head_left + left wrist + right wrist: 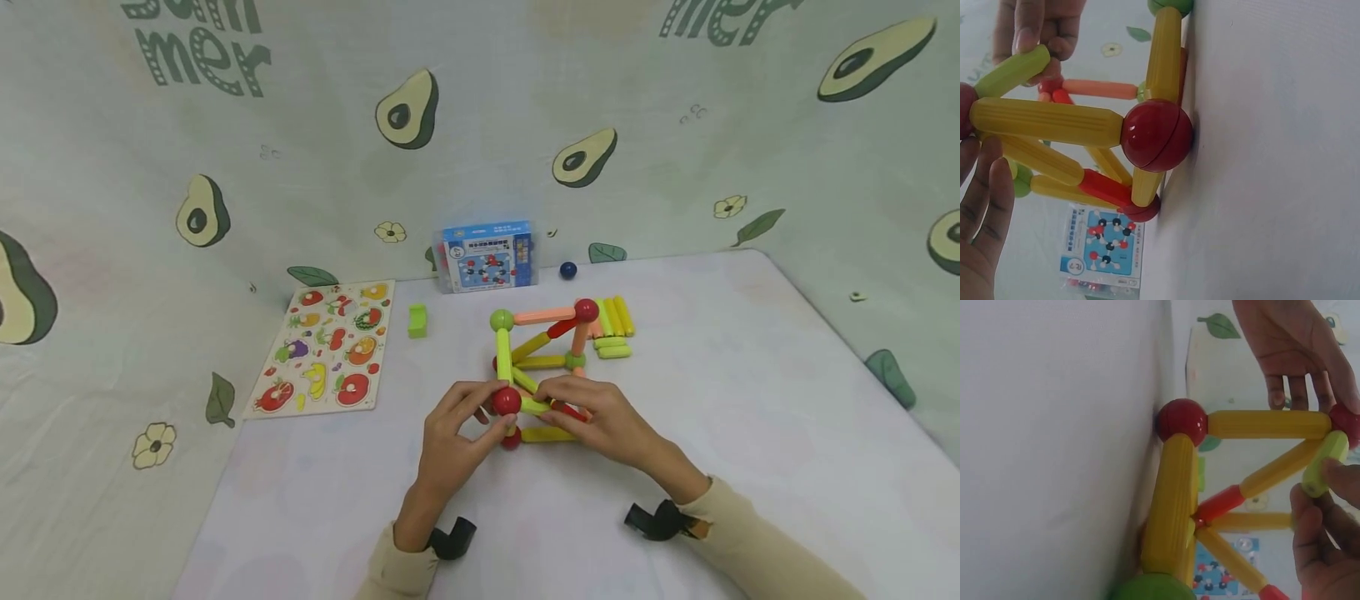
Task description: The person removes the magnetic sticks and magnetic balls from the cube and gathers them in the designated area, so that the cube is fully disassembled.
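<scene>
A cube-like frame of magnetic rods and balls stands on the table [675, 517]. My left hand [453, 437] holds the red ball [507, 401] at its upper near-left corner between thumb and fingers. With thumb and fingers, my right hand [609, 422] pinches a light green rod [1325, 464]; one end meets that ball and the other is free. Below the ball, a yellow rod [1047, 122] runs down to a lower red ball [1157, 135]. At the back, a salmon rod [543, 316] joins a green ball [502, 320] to another red ball [587, 311].
Spare yellow and green rods [621, 317] lie behind the frame on the right. A boxed kit [487, 258] stands at the back beside a dark blue ball [567, 270]. On the left are a green block [417, 321] and a fruit picture board [330, 350].
</scene>
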`<control>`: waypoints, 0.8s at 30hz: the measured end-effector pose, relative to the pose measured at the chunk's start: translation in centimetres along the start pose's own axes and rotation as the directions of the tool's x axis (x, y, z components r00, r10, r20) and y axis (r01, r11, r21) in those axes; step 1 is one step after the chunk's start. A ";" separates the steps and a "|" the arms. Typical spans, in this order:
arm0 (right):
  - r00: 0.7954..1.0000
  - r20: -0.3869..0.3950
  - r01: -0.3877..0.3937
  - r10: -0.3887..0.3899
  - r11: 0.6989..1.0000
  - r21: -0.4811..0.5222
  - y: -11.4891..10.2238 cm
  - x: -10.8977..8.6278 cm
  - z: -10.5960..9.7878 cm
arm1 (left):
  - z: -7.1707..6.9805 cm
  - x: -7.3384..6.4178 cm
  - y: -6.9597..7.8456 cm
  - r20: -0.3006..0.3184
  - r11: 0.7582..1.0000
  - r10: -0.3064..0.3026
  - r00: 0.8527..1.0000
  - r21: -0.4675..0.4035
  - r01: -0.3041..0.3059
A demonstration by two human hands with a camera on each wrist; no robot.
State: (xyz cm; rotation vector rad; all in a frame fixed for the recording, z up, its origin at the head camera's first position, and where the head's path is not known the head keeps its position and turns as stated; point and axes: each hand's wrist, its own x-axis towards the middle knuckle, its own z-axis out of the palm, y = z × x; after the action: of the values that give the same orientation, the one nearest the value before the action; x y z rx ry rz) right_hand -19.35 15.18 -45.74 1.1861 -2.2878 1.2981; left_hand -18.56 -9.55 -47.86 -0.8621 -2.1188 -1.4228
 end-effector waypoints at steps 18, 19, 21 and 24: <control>0.996 -0.004 -0.089 0.091 0.968 -0.236 3.0 -2.9 -3.8 | -0.3 0.1 0.4 0.014 0.999 -0.049 0.999 0.021 0.049; 0.996 -0.016 -0.094 0.093 0.963 -0.252 3.2 -3.0 -4.1 | -0.3 0.1 0.4 0.012 0.998 -0.051 0.999 0.023 0.051; 0.994 -0.043 -0.109 0.101 0.949 -0.297 3.8 -3.1 -4.7 | -0.2 0.0 0.4 0.009 0.998 -0.050 0.999 0.023 0.050; 0.989 -0.077 -0.145 0.125 0.920 -0.365 4.5 -3.3 -5.6 | -0.1 0.0 0.3 0.008 0.999 -0.047 0.999 0.020 0.047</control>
State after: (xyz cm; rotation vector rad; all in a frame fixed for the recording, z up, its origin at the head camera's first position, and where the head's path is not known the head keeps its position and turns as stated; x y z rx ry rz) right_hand -21.59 22.69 -47.11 0.8688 -2.4681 0.8657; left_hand -18.39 -9.57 -47.60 -0.8171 -2.1688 -1.4219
